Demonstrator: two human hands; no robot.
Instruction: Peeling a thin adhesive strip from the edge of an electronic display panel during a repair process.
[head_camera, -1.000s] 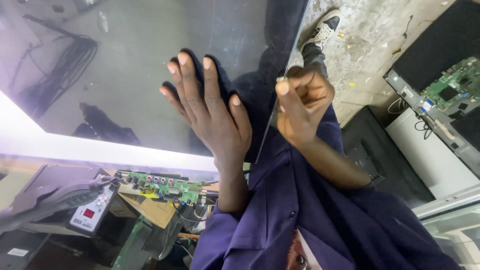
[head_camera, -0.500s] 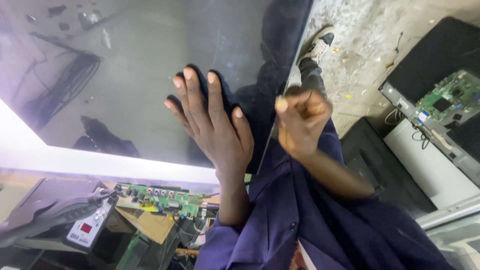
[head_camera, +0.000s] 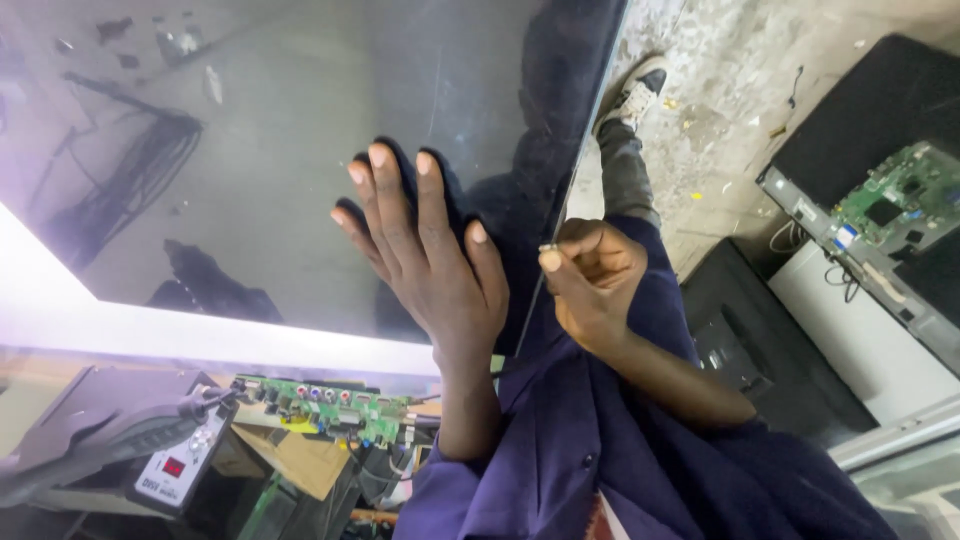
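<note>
Here, a flat palm steadies a big dark glossy panel (head_camera: 280, 150).
Left hand (head_camera: 430, 270) lies open, fingers spread toward eleven o'clock; at three o'clock from it, the right hand (head_camera: 590, 280) is curled, pinching the panel's edge. Thin, stiff, slick, likely fragile: best held by the edges.

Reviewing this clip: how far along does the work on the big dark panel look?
Done: nothing clearly finished shows. In hand: the left hand lies flat on the dark glossy panel, while the right hand pinches at the panel's edge. Left: circuit boards still lie exposed below.
</note>
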